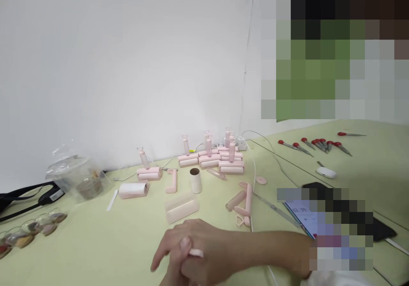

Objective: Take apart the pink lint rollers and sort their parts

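Observation:
Near the bottom centre, my right hand (211, 250) lies across my left hand (175, 264), and the two touch. A small white piece (196, 253) shows between them, by a thumb tip; which hand grips it is unclear. The fingers of my left hand are mostly hidden. Just beyond the hands sits a clear pinkish plastic cover (182, 208). Behind it a white paper roll (195, 181) stands upright. Pink handle parts (248, 198) and a clear pink tube (235, 201) lie to the right. A white roll in a pink holder (132, 190) rests on the left.
Several pink lint rollers (231, 167) with upright handles stand along the wall. Red-handled tools (318, 144), a white case (326, 172), a phone (300, 218) and cables are on the right. Plastic bags (86, 181) and small round containers (19, 237) lie left on the green table (79, 252).

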`<state>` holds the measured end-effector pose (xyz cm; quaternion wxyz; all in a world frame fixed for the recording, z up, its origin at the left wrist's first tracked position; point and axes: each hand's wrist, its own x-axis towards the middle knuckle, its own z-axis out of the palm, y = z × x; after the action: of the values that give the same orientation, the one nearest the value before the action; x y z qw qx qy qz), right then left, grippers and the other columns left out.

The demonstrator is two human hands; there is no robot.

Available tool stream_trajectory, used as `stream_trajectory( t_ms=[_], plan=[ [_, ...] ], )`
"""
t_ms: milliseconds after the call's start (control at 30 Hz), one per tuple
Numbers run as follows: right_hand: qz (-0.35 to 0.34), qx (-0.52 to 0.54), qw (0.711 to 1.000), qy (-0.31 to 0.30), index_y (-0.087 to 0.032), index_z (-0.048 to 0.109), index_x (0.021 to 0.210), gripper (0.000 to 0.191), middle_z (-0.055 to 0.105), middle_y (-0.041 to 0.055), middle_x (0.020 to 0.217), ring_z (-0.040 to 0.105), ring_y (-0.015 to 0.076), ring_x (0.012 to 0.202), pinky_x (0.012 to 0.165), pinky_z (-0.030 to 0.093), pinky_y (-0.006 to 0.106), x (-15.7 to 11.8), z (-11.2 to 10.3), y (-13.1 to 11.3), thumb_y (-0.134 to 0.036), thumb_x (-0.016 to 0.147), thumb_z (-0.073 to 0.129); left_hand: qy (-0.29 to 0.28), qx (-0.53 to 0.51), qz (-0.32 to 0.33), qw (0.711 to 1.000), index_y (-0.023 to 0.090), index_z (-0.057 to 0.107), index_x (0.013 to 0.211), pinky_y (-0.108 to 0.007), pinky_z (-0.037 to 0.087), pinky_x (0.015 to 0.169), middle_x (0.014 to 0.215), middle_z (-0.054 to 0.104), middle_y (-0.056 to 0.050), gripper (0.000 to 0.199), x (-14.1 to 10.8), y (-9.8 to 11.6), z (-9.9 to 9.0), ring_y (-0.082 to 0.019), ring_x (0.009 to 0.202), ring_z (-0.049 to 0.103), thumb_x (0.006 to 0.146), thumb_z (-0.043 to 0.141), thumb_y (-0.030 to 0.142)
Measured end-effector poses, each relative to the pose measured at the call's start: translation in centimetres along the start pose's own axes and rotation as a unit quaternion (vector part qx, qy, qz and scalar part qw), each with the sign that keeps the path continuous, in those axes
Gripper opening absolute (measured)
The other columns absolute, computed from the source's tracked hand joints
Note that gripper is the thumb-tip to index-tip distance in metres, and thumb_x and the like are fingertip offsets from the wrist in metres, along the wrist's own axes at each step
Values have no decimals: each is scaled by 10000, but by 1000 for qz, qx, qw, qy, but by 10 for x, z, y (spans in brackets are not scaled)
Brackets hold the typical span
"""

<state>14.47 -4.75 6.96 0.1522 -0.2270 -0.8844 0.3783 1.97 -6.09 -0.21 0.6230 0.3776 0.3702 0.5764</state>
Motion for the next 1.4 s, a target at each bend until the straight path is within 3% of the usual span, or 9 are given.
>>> stream_trajectory(
  t_ms=[133, 400, 533, 733, 900, 1100, 1200, 1300, 1400],
  plan=[
    [-7, -46, 999, -23, -242, 578, 851, 279, 635, -69, 992, 572, 132, 840, 746, 409, 199, 3, -5, 3, -85, 678, 425, -35, -20, -33, 999, 230, 362, 338, -235, 283, 351, 292, 204, 87, 327, 6, 3, -5, -105, 317, 308, 518, 631, 191],
    [136, 64, 989, -17, -235, 574, 775, 283, 598, -48, 650, 535, 105, 525, 472, 398, 191, 13, -7, 13, -78, 671, 362, -113, -101, -231, 961, 227, 256, 327, -198, 113, 350, 279, 249, 53, 592, 6, -25, 13, -43, 297, 207, 485, 513, 737],
    [178, 83, 981, 7, -212, 574, 830, 225, 570, -36, 576, 547, 127, 533, 495, 423, 223, 8, -3, 14, -117, 722, 401, -191, -42, -179, 964, 199, 349, 319, -214, 201, 339, 290, 293, 29, 700, 9, -28, 6, -69, 289, 278, 471, 292, 880],
    [131, 95, 983, 84, -284, 413, 1188, 577, 424, 29, 1246, 445, 221, 1108, 850, 404, 304, -28, -20, 19, -353, 660, 634, -340, 167, 1, 926, 120, 619, 854, -366, 414, 785, 838, 618, -111, 862, 14, 8, -4, -253, 856, 558, 663, 118, 794],
    [166, 66, 979, 96, -279, 354, 1234, 719, 390, 42, 1278, 397, 256, 1151, 871, 387, 325, -55, -7, 30, -352, 600, 688, -247, 434, 2, 866, 254, 420, 1196, -414, 320, 946, 1232, 434, -65, 831, -4, 25, -33, -300, 1131, 386, 464, 755, 463],
    [121, 28, 989, 81, -227, 544, 982, 316, 586, 5, 997, 549, 183, 904, 752, 416, 251, -45, 30, 52, -327, 693, 623, -199, 408, -40, 890, 235, 469, 1128, -374, 349, 924, 1098, 526, -54, 514, -25, -21, -60, -253, 1051, 477, 648, 649, 276],
    [88, -8, 992, 90, -199, 571, 796, 124, 618, -7, 861, 569, 161, 789, 712, 417, 247, -42, 37, 57, -303, 732, 594, -167, 378, -27, 910, 233, 342, 1238, -385, 312, 964, 1155, 493, -75, 713, -27, -36, -64, -257, 1089, 464, 612, 680, 274],
    [86, 47, 986, 137, -190, 578, 827, 141, 627, 14, 877, 578, 164, 807, 728, 438, 265, -44, 18, 51, -317, 770, 561, -124, 364, 10, 923, 223, 150, 1319, -400, 278, 997, 1261, 401, -114, 1005, -27, -36, -70, -286, 1166, 401, 515, 746, 315],
    [87, 119, 956, 253, -182, 558, 972, 268, 598, 70, 1023, 578, 194, 896, 749, 467, 312, -37, -33, 44, -377, 789, 536, -52, 390, 92, 915, 228, 140, 1310, -421, 229, 1027, 1309, 362, -127, 844, -24, -21, -80, -277, 1247, 298, 650, 635, 409]
  ],
)
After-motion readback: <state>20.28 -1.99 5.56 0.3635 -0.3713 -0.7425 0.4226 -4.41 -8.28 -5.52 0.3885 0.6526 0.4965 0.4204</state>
